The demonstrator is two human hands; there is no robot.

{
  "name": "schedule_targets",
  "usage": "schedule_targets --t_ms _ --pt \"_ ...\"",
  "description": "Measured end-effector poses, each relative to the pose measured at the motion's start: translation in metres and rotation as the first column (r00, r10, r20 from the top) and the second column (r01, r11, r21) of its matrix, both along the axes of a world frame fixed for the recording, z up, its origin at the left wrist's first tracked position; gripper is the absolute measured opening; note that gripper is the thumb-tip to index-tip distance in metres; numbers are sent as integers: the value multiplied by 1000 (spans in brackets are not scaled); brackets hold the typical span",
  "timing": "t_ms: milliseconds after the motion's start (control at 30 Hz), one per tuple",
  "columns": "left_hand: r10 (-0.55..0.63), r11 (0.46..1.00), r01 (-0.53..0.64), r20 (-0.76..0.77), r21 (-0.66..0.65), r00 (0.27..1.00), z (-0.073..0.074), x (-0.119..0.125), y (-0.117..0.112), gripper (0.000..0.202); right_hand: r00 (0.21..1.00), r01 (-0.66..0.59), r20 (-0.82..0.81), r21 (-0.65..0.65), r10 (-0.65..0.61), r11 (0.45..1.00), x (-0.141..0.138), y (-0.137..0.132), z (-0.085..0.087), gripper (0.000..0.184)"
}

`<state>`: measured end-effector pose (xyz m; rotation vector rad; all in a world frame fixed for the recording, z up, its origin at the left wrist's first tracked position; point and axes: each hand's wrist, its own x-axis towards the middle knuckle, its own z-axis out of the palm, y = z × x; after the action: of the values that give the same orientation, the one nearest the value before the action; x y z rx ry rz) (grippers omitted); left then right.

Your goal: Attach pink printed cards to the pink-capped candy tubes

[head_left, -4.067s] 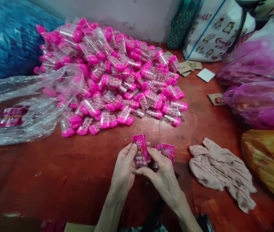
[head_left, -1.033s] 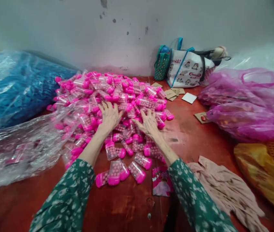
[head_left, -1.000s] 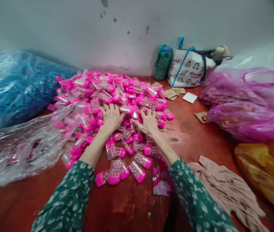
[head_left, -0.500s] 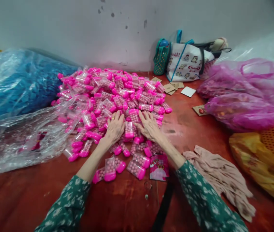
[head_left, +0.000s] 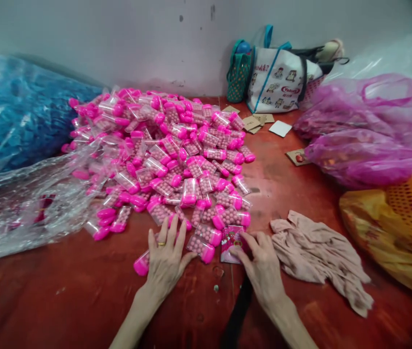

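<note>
A big heap of clear pink-capped candy containers (head_left: 169,145) lies on the red table (head_left: 64,291). My left hand (head_left: 165,259) rests flat, fingers spread, on a few containers at the heap's near edge; one pink-capped container (head_left: 141,264) sticks out by its thumb side. My right hand (head_left: 262,264) lies beside it with its fingertips on a small stack of pink printed labels (head_left: 230,237). Both hands are open and grip nothing.
A crumpled beige cloth (head_left: 318,252) lies right of my right hand. Clear plastic sheeting (head_left: 27,208) and a blue bag (head_left: 13,116) are at the left. Purple bags (head_left: 365,145), a yellow bag with an orange basket (head_left: 409,208) and tote bags (head_left: 282,77) stand at the right and back.
Both hands have drawn back from the middle of the heap to its near edge, pulling containers toward me. The right hand has come onto the labels. Earlier, the hands held a labelled container.
</note>
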<state>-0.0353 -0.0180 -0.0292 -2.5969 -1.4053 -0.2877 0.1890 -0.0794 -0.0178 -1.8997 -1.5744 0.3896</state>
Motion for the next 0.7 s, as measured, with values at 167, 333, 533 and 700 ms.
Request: schedule_targets --t_ms 167,333,533,700 --pt "-50 999 50 1 13 999 -2 10 29 61 998 49 -37 83 -46 995 -5 1 -22 32" --pt "-44 999 44 10 7 999 -1 15 38 58 996 70 49 165 -79 984 -7 -1 -30 28" --pt "3 998 2 70 -63 998 5 19 36 55 984 4 175 148 -30 989 -8 0 -25 31" --pt "21 998 -8 243 -54 970 22 27 20 50 997 -12 75 178 -2 984 -6 -3 -23 29"
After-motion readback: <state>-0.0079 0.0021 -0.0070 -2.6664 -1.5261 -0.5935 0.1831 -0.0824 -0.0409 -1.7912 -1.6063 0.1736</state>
